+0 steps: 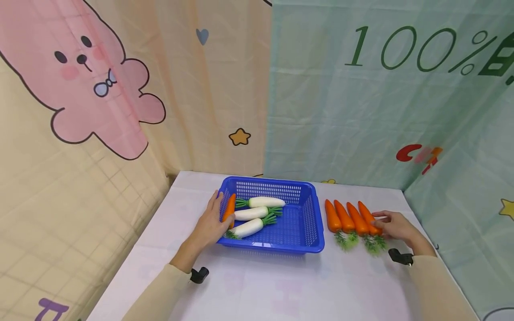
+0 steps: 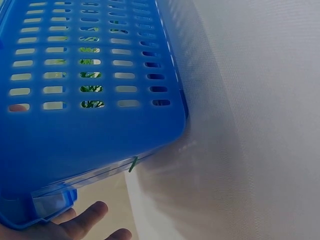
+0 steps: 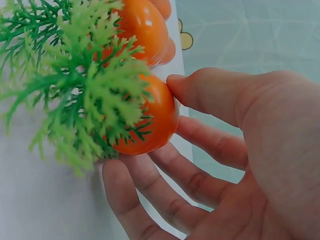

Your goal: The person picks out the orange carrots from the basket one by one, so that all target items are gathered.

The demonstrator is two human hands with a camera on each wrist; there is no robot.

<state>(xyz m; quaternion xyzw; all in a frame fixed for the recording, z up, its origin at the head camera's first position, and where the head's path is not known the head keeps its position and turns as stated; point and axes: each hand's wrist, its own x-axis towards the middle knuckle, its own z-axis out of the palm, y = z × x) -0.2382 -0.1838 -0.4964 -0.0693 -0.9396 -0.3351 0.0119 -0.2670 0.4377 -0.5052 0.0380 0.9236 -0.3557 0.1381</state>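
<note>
A blue plastic basket (image 1: 293,238) with slotted walls stands on the table. My left hand (image 1: 209,225) holds its left rim, thumb on the inner side and fingers along the outside. Next to that thumb, a carrot (image 1: 230,208) lies against the basket's left wall, partly covered by the hand. Three white radishes (image 1: 267,202) with green tops lie beside it. To the right of the basket, several orange carrots (image 1: 333,217) form a row, leafy ends toward me. My right hand (image 1: 396,226) grips the thick end of the rightmost carrot (image 3: 161,112), thumb on one side and fingers on the other.
The white-covered table (image 1: 277,285) runs back to printed curtains (image 1: 341,125), which hang behind it and on both sides. A black wrist camera mount (image 1: 199,275) sits at my left wrist and another mount (image 1: 400,257) at my right.
</note>
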